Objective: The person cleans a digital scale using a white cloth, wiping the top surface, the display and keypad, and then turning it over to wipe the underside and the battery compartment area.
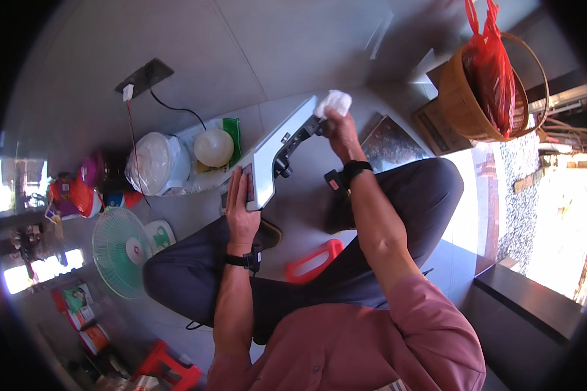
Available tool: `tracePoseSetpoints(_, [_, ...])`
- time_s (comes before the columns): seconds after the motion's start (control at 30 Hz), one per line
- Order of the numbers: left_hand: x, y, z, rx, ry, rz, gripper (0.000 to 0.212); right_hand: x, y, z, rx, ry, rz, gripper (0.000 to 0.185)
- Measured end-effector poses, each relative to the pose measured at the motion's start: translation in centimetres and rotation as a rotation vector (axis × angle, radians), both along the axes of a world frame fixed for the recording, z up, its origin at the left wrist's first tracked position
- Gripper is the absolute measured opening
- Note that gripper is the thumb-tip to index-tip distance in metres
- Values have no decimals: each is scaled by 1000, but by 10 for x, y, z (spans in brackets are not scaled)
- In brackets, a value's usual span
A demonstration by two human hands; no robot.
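A white tabletop device with a black bracket, which looks like an electronic scale (pixel 269 159), is tilted on its side above the floor between my knees. My left hand (pixel 243 212) grips its near end, fingers laid flat along the dark display panel. Pinched in my right hand (pixel 343 131) is a crumpled white cloth or tissue (pixel 336 101), at the far end of the black bracket (pixel 298 139). Black knobs or feet stick out from the bracket. Part of the device's far end is hidden behind the cloth and fingers.
A green fan (pixel 120 251) stands left, below a plastic-wrapped appliance (pixel 154 163) and a round pale object (pixel 214 147). Cords run to a wall socket (pixel 146 77). To the right are a dark square panel (pixel 396 144) and a wicker basket (pixel 457 93) with a red bag (pixel 491 80).
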State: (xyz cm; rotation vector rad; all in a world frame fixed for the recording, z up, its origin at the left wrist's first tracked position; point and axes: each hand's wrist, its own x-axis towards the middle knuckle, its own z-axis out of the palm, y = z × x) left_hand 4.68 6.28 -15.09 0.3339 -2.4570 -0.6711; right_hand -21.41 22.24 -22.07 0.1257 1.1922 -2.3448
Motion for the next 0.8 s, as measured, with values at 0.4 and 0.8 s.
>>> tracePoseSetpoints(0.4, [-26, 18, -42, 147, 70, 19, 61, -9, 45, 66, 240, 190, -225, 38])
tracePoseSetpoints(0.8, [-17, 21, -24, 437, 67, -18, 83, -3, 28, 78, 461, 437, -157, 32])
